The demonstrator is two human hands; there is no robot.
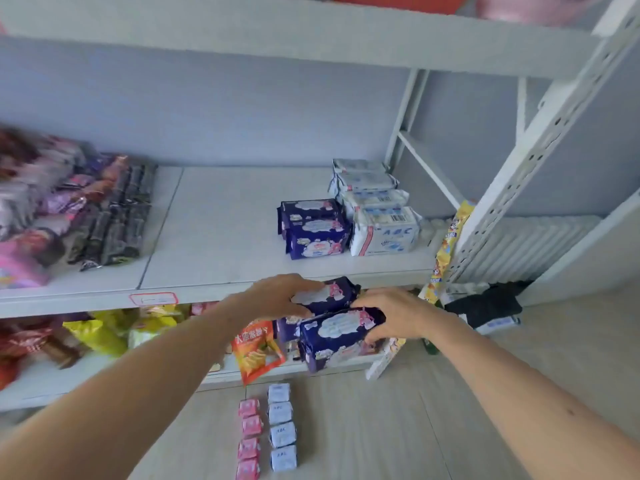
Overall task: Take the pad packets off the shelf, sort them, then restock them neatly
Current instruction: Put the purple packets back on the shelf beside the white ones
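Gripping glossy navy pad pkts [341,336], both hands [277,296].

Left snack packs [31,202] motion-blurred, cut by frame edge, labels unreadable; red tub [398,1] and pink item [540,8] on top shelf cropped at frame top; left hand [277,299] covers part of upper navy packet [329,294]; right hand [394,317] hides far end of lower navy packet [339,336]; a further navy packet [287,329] mostly hidden behind them; print on floor packets [282,434] too small to read; both forearms cut at frame bottom.
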